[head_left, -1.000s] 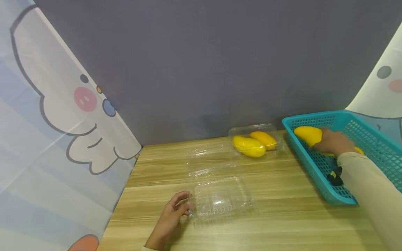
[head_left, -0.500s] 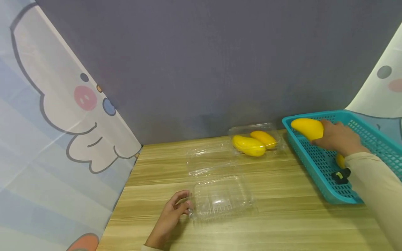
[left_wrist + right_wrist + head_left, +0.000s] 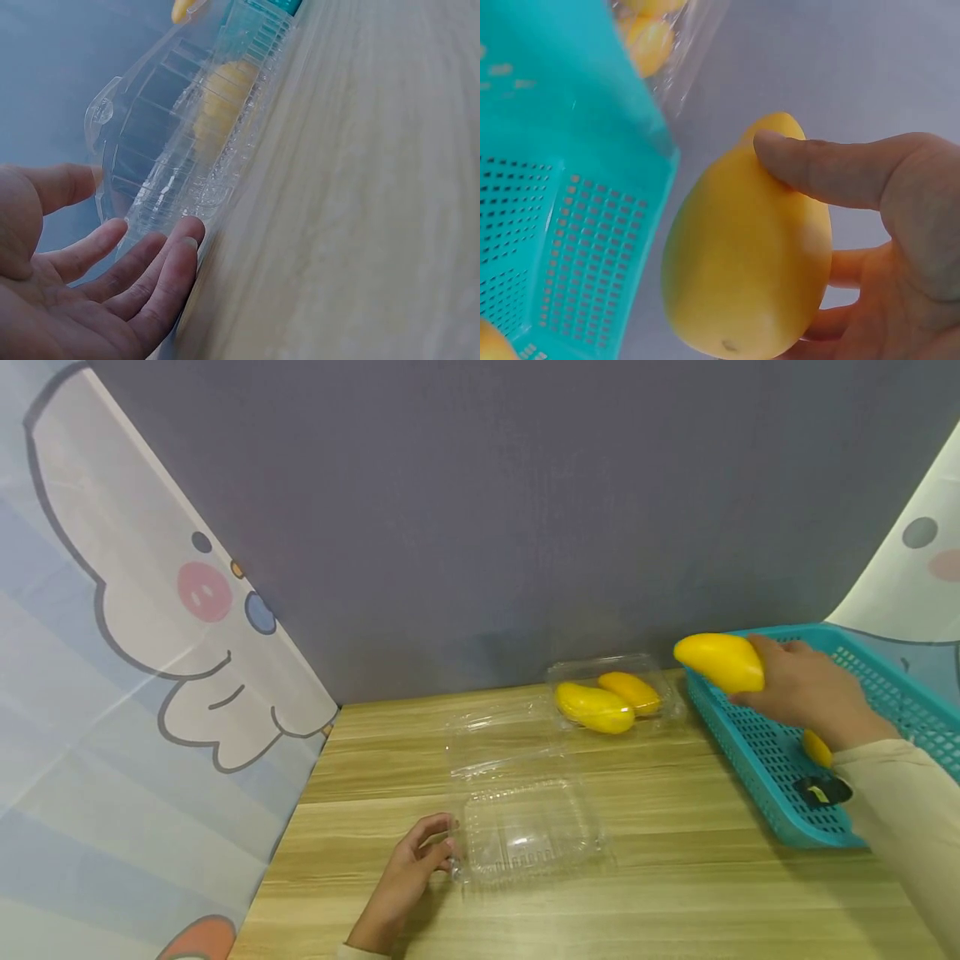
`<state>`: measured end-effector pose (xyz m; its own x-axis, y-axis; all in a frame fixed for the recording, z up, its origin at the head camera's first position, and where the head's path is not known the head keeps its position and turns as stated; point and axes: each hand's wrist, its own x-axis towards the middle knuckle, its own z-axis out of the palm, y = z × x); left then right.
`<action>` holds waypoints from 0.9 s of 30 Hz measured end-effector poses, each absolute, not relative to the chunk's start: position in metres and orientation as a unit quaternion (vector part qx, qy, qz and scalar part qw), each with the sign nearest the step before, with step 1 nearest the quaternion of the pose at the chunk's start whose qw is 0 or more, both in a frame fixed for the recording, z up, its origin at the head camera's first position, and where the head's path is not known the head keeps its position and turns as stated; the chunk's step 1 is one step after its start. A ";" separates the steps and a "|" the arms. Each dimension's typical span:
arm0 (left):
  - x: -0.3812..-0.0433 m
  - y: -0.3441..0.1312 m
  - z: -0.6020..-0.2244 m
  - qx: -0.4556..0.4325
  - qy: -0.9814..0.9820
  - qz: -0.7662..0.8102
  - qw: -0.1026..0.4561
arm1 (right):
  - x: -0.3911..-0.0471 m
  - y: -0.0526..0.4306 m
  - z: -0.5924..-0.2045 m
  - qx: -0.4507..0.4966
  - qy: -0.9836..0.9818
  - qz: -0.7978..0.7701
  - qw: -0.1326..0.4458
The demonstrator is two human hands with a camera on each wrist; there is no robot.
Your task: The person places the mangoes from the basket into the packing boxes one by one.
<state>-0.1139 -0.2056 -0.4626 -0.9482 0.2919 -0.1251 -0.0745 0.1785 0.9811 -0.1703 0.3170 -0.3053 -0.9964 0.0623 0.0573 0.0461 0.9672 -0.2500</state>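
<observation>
My right hand [image 3: 806,689] grips a yellow mango [image 3: 722,662] above the left part of the teal basket [image 3: 738,760]. The right wrist view shows the thumb on top of the mango [image 3: 742,255] and other fingers round its far side. My left hand [image 3: 408,868] lies at the left edge of an unfolded clear plastic clamshell box [image 3: 528,835]. Its fingers [image 3: 154,285] are loosely bent and spread beside the box, with the thumb at the box's edge; nothing is gripped. Whether the fingertips press the plastic cannot be told.
Behind the unfolded box stands another clear box [image 3: 663,697] with two mangoes [image 3: 594,708] in it, against the grey backdrop [image 3: 480,527]. Inside the basket lie another mango [image 3: 816,748] and a black object [image 3: 821,791] with a yellow-green mark, near my right wrist.
My right hand has lifted the mango up from inside the basket and brought it slightly left, over the basket's rim. The left hand and the boxes have stayed in place.
</observation>
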 end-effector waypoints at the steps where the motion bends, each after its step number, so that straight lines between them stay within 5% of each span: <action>1: -0.114 -0.206 -0.463 0.071 0.756 0.635 0.144 | -0.169 0.314 -0.304 -0.024 -0.992 0.123 0.033; 27: -0.111 -0.203 -0.460 0.067 0.768 0.621 0.144 | -0.145 0.228 -0.323 0.127 -0.980 0.151 0.007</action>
<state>-0.1106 -0.2034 -0.4598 -0.9495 0.2817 -0.1380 -0.0759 0.2206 0.9724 -0.1446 0.2279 -0.3232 -0.9677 -0.2467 0.0522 -0.2509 0.9221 -0.2947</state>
